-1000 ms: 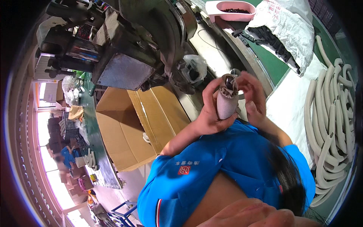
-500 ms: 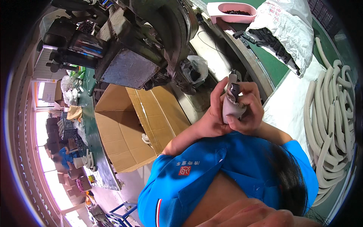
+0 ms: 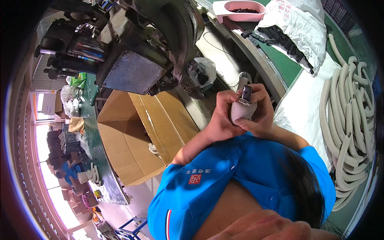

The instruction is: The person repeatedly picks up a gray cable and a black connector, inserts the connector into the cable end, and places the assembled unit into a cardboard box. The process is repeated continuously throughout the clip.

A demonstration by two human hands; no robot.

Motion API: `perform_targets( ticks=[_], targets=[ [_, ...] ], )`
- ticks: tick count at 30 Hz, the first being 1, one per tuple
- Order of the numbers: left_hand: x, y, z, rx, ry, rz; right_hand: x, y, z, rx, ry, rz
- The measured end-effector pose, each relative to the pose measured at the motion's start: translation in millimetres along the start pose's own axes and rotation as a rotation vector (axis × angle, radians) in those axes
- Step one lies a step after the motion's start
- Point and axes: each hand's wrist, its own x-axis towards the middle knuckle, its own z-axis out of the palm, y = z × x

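Both my hands are closed round a grey fabric-covered tube (image 3: 242,112) in front of my chest. A dark, flat end piece (image 3: 247,93) sticks up out of the tube's gathered fabric edge. My left hand (image 3: 222,110) grips from the left, with its fingers bent against the tube and the end piece. From the right, my right hand (image 3: 262,110) wraps it, its thumb across the front of the fabric. More grey tube (image 3: 243,79) shows just beyond the fingers. The palms hide much of the rest.
At right lies a heap of similar curved grey tubes (image 3: 348,120). A white sack (image 3: 304,32) spills black plastic parts (image 3: 284,42), beside a pink scoop (image 3: 242,11) of small dark pieces. A heavy machine (image 3: 136,68) stands left, above an open cardboard box (image 3: 124,140).
My fingers have closed in further round the end piece, which now sits straighter and lower in the fabric edge. The tube has turned a little, showing a grey length beyond my hands.
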Motion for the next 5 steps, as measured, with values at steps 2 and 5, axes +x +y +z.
perform_targets(
  ticks=[2, 5],
  targets=[
    [1.2, 0.8, -2.2, 0.059, 0.021, -0.046, 0.5, -0.4, 0.1, 0.042, 0.013, 0.022],
    [3.4, 3.9, -7.2, 0.061, 0.031, -0.124, 6.1, -4.0, 2.2, 0.1, 0.021, 0.095]
  ],
)
